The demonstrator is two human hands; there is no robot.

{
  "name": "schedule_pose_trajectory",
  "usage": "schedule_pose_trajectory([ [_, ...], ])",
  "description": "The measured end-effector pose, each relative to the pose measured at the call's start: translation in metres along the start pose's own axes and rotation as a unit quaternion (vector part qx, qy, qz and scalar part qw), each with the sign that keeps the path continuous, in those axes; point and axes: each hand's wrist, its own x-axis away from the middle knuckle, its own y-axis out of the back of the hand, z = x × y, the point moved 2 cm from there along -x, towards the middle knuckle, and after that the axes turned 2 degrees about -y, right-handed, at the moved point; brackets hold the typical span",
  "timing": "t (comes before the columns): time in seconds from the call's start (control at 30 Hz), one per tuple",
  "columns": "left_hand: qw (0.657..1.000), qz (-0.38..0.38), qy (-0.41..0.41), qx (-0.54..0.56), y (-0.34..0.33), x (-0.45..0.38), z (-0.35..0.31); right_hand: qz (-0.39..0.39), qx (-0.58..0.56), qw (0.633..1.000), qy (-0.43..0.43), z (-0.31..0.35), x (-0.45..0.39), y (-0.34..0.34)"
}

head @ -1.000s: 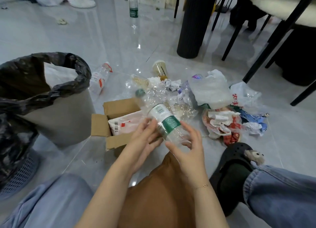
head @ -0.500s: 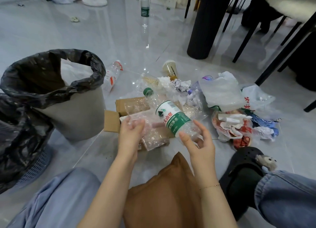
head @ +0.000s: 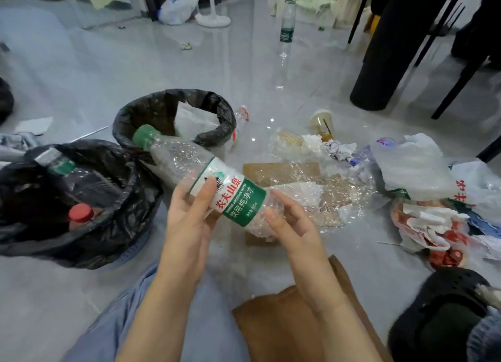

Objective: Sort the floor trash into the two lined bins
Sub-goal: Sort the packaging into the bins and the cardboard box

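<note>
Holding a crumpled clear water bottle [head: 217,182] tilted, green cap up and to the left, the left hand [head: 189,220] grips its labelled middle while the right hand [head: 292,226] has loose, open fingers touching its base. Just left of the hands sits a black-lined bin [head: 67,199] with bottles inside; beyond it, behind the cap, a second black-lined bin [head: 173,117] with white plastic in it. Right of the hands, flattened cardboard [head: 284,171] under clear wrap, white bags [head: 412,166] and red wrappers [head: 433,231] cover the floor. A brown paper bag [head: 298,321] lies below the right wrist.
</note>
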Motion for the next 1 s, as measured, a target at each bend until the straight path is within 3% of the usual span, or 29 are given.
schedule_pose_trajectory([
  [0.13, 0.989, -0.123, -0.082, -0.020, 0.055, 0.000, -0.038, 0.039, 0.019, 0.999, -0.025, -0.009, -0.004, -0.044],
  [0.33, 0.943, -0.251, -0.177, -0.127, 0.129, -0.020, -0.089, 0.067, -0.001, 0.993, -0.100, -0.024, -0.002, -0.083],
  [0.43, 0.907, -0.277, -0.233, -0.215, 0.149, -0.031, -0.116, 0.082, 0.020, 0.990, -0.113, -0.030, 0.001, -0.092],
  [0.57, 0.828, -0.320, -0.271, -0.373, 0.177, -0.038, -0.149, 0.082, 0.030, 0.988, -0.131, -0.036, 0.000, -0.100],
  [0.73, 0.758, -0.307, -0.193, -0.542, 0.209, -0.056, -0.155, 0.082, 0.041, 0.986, -0.143, -0.041, -0.001, -0.108],
  [0.87, 0.780, -0.273, -0.087, -0.556, 0.233, -0.067, -0.131, 0.087, 0.036, 0.983, -0.155, -0.045, 0.001, -0.118],
  [1.0, 0.784, -0.280, -0.061, -0.551, 0.235, -0.067, -0.128, 0.087, 0.033, 0.984, -0.153, -0.045, 0.000, -0.120],
])
